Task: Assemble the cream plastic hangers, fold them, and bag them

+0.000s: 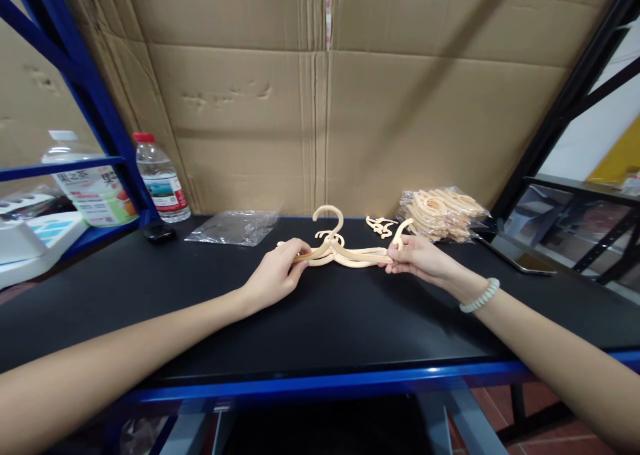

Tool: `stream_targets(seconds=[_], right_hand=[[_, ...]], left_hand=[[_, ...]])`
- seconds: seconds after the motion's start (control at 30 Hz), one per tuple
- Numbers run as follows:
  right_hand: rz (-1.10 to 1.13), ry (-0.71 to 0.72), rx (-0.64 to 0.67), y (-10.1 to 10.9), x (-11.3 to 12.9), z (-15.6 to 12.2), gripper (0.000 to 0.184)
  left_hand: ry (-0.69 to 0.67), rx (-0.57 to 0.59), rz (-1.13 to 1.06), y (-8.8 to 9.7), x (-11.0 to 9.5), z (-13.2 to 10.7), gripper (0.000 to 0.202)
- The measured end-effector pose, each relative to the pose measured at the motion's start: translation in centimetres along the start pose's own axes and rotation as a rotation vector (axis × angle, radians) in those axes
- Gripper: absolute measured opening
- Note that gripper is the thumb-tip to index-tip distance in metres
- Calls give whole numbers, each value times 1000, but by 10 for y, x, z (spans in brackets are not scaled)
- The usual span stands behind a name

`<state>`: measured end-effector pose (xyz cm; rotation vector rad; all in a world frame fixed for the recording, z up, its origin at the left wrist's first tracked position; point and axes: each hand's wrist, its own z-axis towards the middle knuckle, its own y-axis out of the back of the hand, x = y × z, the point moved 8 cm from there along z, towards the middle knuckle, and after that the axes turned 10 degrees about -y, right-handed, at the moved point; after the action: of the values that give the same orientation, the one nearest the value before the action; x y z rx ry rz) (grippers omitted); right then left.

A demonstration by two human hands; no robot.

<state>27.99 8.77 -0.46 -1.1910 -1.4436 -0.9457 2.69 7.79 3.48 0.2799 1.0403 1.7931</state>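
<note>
A cream plastic clothes hanger (350, 257) is held just over the black tabletop, its curved hook pointing up. My left hand (280, 271) pinches the left arm of the hanger between thumb and fingers. At the other end, my right hand (417, 258) grips the right arm, where a curved cream piece sticks up by the fingers. A second, smaller hook shows behind the main one, so more than one layer may be in my hands. Small cream plastic parts (380, 227) lie on the table behind my right hand.
A clear bag of cream hangers (443, 211) lies at the back right, with a dark flat phone-like device (520, 255) beside it. An empty clear plastic bag (233, 228) lies at the back left. A red-capped water bottle (160, 181) stands near the cardboard wall (240, 121).
</note>
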Motion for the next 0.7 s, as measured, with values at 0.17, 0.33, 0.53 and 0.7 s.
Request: stream_targets(seconds=[0.17, 0.33, 0.53, 0.7], right_hand=[[18, 47, -51, 2, 1, 3, 27], [62, 117, -48, 1, 9, 0, 33], [19, 245, -80, 1, 23, -7, 26], [164, 301, -140, 20, 30, -5, 25]], left_hand=[[0, 3, -1, 0, -2, 2, 10], [31, -4, 0, 3, 1, 4, 11], [61, -25, -43, 8, 8, 6, 11], [11, 37, 23, 18, 5, 13, 10]])
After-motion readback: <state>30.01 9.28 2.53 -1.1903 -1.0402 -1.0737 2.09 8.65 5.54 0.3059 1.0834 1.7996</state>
